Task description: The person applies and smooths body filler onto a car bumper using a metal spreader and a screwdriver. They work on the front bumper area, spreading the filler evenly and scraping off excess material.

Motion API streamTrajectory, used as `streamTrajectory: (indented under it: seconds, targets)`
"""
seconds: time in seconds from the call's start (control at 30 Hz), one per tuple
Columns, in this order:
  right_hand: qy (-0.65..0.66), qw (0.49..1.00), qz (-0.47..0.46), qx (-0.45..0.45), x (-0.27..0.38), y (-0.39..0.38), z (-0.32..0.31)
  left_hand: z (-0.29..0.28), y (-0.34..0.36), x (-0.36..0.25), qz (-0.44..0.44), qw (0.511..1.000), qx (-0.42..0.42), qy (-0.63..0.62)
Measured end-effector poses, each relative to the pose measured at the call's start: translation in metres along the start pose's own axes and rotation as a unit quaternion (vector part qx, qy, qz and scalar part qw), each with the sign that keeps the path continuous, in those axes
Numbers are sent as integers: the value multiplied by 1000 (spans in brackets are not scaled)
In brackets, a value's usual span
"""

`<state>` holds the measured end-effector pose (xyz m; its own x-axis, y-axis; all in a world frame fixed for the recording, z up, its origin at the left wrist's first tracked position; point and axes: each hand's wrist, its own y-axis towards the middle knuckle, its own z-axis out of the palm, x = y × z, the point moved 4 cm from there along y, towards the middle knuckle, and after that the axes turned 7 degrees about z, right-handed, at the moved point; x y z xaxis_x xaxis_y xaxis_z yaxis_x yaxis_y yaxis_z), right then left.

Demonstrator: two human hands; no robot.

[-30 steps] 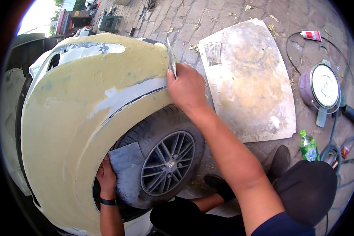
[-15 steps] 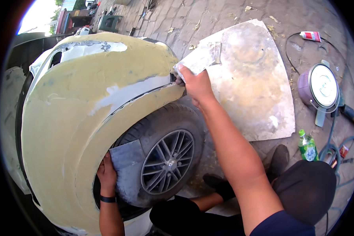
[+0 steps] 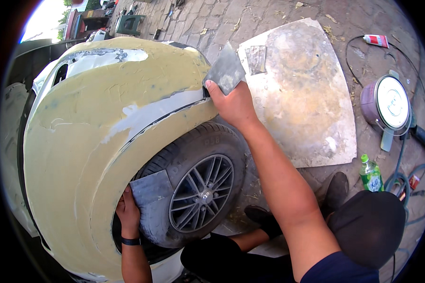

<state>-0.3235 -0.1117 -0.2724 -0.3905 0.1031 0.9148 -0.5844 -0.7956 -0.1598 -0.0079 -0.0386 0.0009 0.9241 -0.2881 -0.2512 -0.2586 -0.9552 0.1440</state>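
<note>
A car fender [image 3: 71, 155], coated in yellowish body filler with a strip of bare white, curves over a wheel [image 3: 205, 195] with dark spokes. My right hand [image 3: 236, 107] grips a flat grey putty spreader [image 3: 226, 70], thumb on its face, beside the fender's far right end. The blade is tilted up and carries pale smears. Low at the wheel arch, my left hand [image 3: 127, 213] is closed on the edge of a second grey putty spreader [image 3: 152, 189], which lies across the front of the tyre. Some left fingers are hidden behind it.
A stained pale board [image 3: 311, 94] rests on brick paving, with a small flat plate [image 3: 256, 60] on it. To the right are a lidded tin [image 3: 387, 101], a red-and-white tube [image 3: 376, 41], a green bottle [image 3: 371, 175] and hoses. A green stool [image 3: 130, 24] stands far back.
The right-hand spreader has turned from lying nearly flat over the board's corner to pointing upward, showing its grey face. My left hand and its spreader stay nearly where they were.
</note>
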Motion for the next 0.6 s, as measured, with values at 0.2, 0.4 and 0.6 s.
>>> streamTrajectory:
  seconds: [0.2, 0.4, 0.6]
  targets:
    - [-43, 998, 50, 10, 3, -2, 4, 1, 0, 1, 4, 1000, -5, 3]
    - [-135, 990, -8, -37, 20, -4, 11, -1, -1, 4, -1, 1000, -1, 0]
    - [-197, 977, -37, -67, 27, -6, 17, 0, -2, 0, 1, 1000, -3, -6]
